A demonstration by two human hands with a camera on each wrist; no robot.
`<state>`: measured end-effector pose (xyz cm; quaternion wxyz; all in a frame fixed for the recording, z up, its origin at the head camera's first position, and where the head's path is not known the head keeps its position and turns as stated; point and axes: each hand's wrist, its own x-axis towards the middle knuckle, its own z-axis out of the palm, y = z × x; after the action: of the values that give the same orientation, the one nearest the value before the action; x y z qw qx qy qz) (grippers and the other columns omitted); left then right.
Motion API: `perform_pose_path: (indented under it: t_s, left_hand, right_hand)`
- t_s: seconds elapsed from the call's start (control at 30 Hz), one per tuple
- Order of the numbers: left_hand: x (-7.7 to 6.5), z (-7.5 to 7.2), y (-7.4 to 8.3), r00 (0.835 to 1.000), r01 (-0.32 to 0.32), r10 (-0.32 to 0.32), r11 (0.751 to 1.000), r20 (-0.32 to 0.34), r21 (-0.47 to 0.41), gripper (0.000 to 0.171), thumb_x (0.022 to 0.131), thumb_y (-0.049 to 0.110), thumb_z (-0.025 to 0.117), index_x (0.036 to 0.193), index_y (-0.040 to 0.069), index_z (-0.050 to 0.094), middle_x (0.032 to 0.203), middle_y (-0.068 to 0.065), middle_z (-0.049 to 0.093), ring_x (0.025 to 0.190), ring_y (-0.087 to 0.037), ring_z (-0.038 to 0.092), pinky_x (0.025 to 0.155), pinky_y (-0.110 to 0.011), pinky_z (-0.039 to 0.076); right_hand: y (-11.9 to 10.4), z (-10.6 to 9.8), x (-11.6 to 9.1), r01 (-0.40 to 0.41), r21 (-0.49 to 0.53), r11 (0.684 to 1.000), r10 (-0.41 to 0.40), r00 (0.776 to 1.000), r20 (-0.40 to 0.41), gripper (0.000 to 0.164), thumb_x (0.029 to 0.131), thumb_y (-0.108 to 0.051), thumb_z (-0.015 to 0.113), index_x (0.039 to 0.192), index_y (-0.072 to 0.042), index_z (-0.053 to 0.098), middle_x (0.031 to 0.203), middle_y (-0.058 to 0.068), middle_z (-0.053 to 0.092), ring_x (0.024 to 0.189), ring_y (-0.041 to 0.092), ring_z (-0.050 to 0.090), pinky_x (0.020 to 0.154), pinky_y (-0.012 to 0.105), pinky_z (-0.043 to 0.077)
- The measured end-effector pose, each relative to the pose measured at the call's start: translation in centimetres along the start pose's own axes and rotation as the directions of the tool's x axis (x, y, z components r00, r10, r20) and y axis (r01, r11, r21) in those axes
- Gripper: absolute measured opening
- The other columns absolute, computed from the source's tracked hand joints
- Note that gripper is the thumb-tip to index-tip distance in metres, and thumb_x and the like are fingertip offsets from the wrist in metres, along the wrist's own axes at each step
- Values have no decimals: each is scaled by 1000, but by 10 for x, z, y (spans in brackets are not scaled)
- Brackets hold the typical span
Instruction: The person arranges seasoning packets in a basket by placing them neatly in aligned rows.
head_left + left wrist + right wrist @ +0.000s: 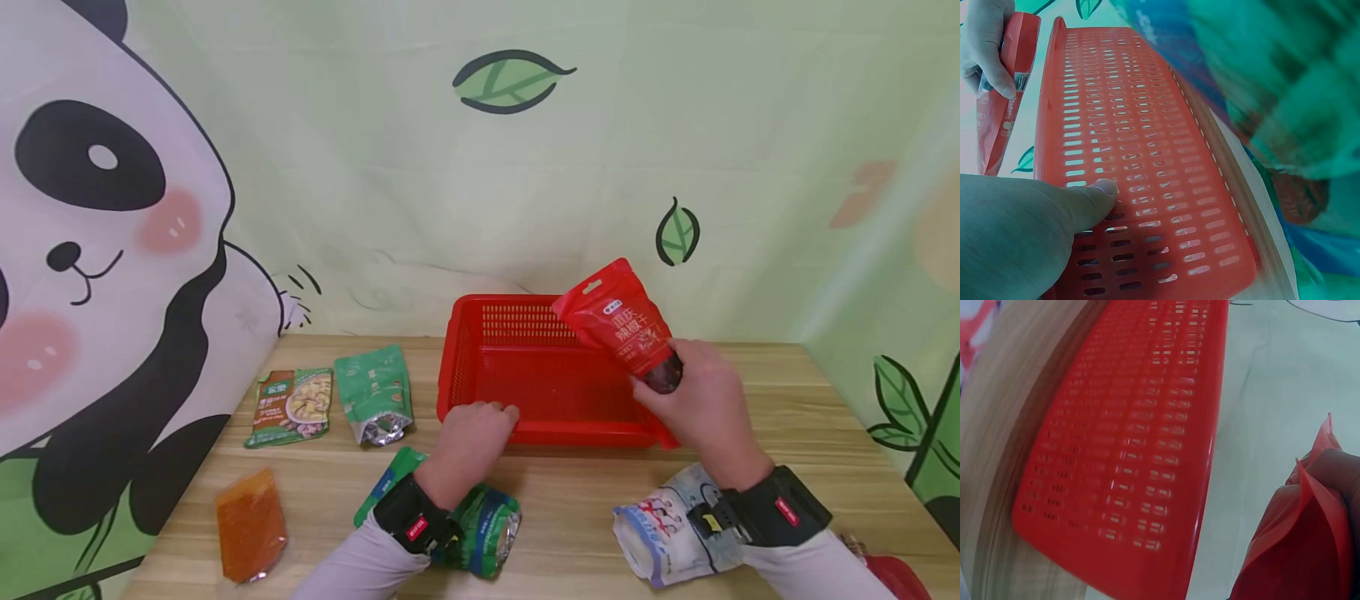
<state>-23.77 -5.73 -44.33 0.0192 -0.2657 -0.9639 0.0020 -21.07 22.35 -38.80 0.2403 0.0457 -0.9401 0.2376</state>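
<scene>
My right hand (708, 408) grips the lower end of a red pouch of dried chilies (618, 321), which tilts above the right end of a red plastic basket (570, 435). The pouch's dark contents show through a window near my fingers. At the basket's front left, my left hand (472, 442) holds the rim. In the left wrist view its thumb (1100, 197) lies against the slotted outer wall, while the other fingers are hidden behind the rim. From the right wrist, the red pouch (1300, 544) appears beside the basket (1122, 425), apart from it.
Left of the basket lie a green pouch (375, 385) and a soup-mix packet (294, 407), with an orange-brown packet (251, 525) nearer. A green-and-blue bag (487, 529) lies under my left wrist, a white-and-blue pouch (656, 529) by my right wrist. A printed curtain (375, 167) hangs behind.
</scene>
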Motion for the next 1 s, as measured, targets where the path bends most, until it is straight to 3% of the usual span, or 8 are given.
perform_pose_path:
  t_s: [0.53,1.0]
  left_hand:
    - [0,-1,1,1000,2,-2,1000,15,-13,46,82,32,86,122,18,68,102,1,75,85,-15,67,80,-31,60]
    - [0,-1,0,1000,-8,7,999,-25,-36,29,88,33,81,108,17,68,84,3,72,71,-12,62,66,-25,55]
  right_hand:
    - [-22,12,-19,113,33,993,-111,992,-56,58,75,-16,90,122,0,59,113,19,68,97,37,67,76,58,61]
    - [-32,22,-31,157,85,984,-148,983,-110,59,72,-18,93,120,-4,61,111,12,69,93,30,68,75,53,63]
